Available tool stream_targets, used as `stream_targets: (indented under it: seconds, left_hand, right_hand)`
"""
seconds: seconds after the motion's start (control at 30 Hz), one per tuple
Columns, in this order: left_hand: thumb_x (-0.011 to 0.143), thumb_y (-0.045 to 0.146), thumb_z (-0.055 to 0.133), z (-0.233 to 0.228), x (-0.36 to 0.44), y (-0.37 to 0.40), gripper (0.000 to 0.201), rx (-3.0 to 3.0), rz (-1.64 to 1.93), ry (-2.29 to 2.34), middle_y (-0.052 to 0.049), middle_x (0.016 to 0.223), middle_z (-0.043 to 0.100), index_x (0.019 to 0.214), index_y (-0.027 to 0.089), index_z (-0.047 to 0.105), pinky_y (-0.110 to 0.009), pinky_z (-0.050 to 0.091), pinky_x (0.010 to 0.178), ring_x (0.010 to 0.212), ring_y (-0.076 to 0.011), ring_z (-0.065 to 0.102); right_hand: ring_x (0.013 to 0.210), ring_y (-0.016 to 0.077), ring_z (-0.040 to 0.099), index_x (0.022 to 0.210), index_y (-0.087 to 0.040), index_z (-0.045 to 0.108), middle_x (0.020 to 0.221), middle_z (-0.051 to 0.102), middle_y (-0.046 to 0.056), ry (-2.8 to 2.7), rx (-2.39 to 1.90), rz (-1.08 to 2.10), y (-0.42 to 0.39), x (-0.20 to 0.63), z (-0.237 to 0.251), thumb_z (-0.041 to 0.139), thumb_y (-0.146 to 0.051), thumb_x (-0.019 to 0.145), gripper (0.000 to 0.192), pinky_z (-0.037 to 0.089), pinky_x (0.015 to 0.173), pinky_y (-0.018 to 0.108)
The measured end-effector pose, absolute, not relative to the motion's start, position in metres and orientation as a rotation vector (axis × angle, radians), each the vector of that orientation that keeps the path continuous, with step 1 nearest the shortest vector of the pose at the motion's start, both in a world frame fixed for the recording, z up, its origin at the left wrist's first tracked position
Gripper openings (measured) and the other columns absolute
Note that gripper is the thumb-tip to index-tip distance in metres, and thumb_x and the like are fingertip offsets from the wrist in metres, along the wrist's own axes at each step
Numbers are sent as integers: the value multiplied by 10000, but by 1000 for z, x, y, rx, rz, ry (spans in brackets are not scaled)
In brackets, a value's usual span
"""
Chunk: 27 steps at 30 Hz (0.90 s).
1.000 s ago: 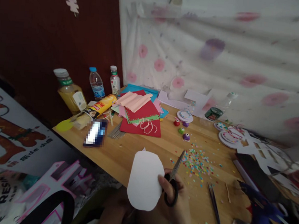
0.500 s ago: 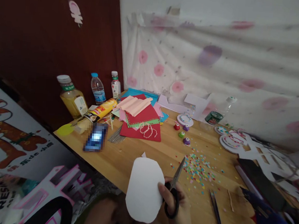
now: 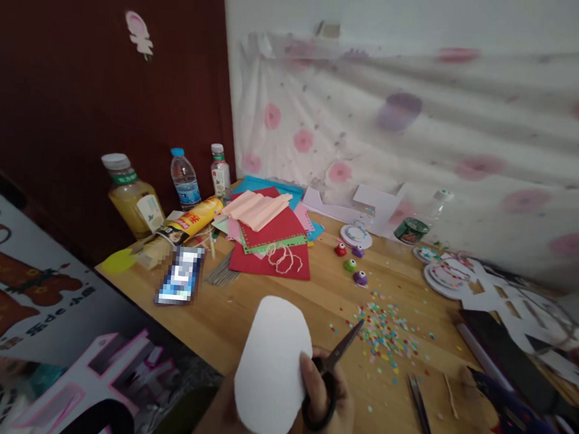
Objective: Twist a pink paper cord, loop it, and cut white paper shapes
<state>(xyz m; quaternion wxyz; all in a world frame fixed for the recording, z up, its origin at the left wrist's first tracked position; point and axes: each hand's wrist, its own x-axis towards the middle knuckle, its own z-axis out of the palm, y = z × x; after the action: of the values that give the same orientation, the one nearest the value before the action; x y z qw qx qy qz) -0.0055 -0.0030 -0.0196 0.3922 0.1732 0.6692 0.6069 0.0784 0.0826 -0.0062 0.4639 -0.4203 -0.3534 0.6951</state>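
A white paper cutout (image 3: 273, 369) with rounded, slightly uneven edges faces me above the near side of the table. My right hand (image 3: 338, 395) is closed, pinching the cutout's right edge with the thumb in front. Black-handled scissors (image 3: 327, 380) are held in the same hand, blades together and pointing up to the right. My left hand (image 3: 222, 405) is behind the cutout's lower left edge. Its fingers are hidden by the paper, so whether it grips the cutout cannot be made out.
Colourful confetti bits (image 3: 385, 331) lie right of the scissors, with tweezers (image 3: 423, 418) and a blue glue gun (image 3: 518, 422) nearer me. Stacked coloured paper (image 3: 270, 262), a phone (image 3: 180, 275) and several bottles (image 3: 184, 182) stand or lie left and behind. Small eyed figures (image 3: 350, 265) sit mid-table.
My left hand has come up from the blurred lower left to behind the cutout. Cutout, scissors and right hand have shifted slightly left. The phone screen shows a brighter picture.
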Motion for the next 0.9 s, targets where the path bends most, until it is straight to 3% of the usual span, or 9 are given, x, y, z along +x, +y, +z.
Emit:
stream_targets:
  seconds: [0.1, 0.27, 0.37, 0.47, 0.6, 0.73, 0.9]
  left_hand:
    - [583, 428, 801, -28, -7, 7, 524, 428, 1512, 1600, -117, 1041, 772, 1060, 218, 748, -484, 522, 977, 1105, -364, 659]
    - [786, 553, 628, -23, -19, 31, 599, 253, 1650, 1478, -108, 1098, 761, 1250, 175, 620, -437, 557, 951, 1084, -312, 686]
    - [661, 522, 786, -12, -23, 41, 711, 77, 1831, 1428, -82, 1026, 781, 1248, 168, 596, -362, 584, 904, 1076, -299, 690]
    - [516, 500, 877, -9, -27, 44, 749, 72, 1844, 1431, -83, 998, 785, 1146, 168, 647, -340, 608, 827, 1014, -311, 708]
    - [612, 507, 821, -13, -38, 35, 563, 311, 1632, 1552, -105, 978, 784, 1027, 146, 703, -357, 609, 771, 907, -310, 725]
    - [594, 475, 824, 3, -44, 28, 488, 491, 1500, 1718, -76, 941, 788, 971, 176, 742, -351, 604, 786, 902, -316, 719]
    - [560, 466, 826, 20, -42, 30, 471, 441, 1535, 1709, -66, 904, 792, 938, 195, 749, -345, 601, 765, 877, -318, 723]
  right_hand:
    - [547, 117, 474, 770, -205, 636, 631, 588, -25, -902, -1072, 1614, 88, 80, -9, 826, -504, 650, 374, 390, 488, 209]
    - [515, 124, 465, 737, -171, 647, 569, 548, -18, -1251, -993, 1653, 96, 82, -18, 779, -519, 697, 374, 387, 485, 230]
    - [461, 109, 425, 763, -174, 650, 539, 509, -40, -1371, -951, 1703, 101, 89, -21, 772, -501, 710, 352, 344, 450, 224]
    - [582, 168, 550, 786, -179, 688, 629, 602, 8, -1507, -801, 1705, 107, 97, -15, 764, -528, 693, 370, 427, 564, 260]
    - [779, 251, 617, 904, -180, 729, 794, 695, 61, -1560, -721, 1785, 113, 102, -4, 692, -607, 725, 465, 461, 713, 318]
    - [751, 233, 580, 853, -180, 731, 751, 665, 34, -1556, -751, 1800, 118, 110, -1, 721, -640, 667, 496, 445, 711, 306]
    - [591, 135, 452, 733, -163, 713, 605, 538, -22, -1641, -753, 1832, 120, 120, -7, 773, -511, 697, 355, 330, 565, 236]
